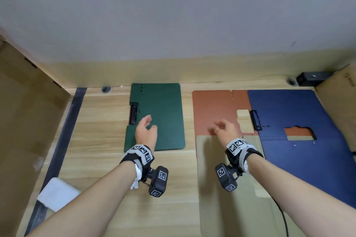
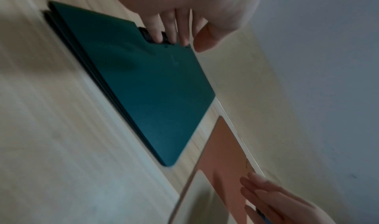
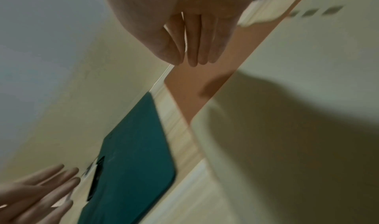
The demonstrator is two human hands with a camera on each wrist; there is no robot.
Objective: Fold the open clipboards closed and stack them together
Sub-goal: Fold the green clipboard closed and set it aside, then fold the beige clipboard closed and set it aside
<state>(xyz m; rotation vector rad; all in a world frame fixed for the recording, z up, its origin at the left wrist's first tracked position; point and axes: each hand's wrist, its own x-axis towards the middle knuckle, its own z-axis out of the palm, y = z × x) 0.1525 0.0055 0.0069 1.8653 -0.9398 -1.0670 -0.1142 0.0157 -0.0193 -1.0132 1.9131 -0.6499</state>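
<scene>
My left hand [image 1: 145, 131] floats over the shut green board [image 1: 161, 113], fingers loose, holding nothing. My right hand [image 1: 224, 128] floats over the orange board [image 1: 213, 109], loose too. The blue board [image 1: 300, 113] lies open on the orange one.

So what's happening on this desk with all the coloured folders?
A person is folding clipboards shut and stacking them. The green clipboard already lies folded closed on the wooden desk, with the left hand hovering over it, fingers relaxed and holding nothing. The right hand hovers empty over the orange clipboard, which lies open and flat. The blue clipboard also lies open, overlapping the orange one's right side. Nothing is stacked yet.
</scene>
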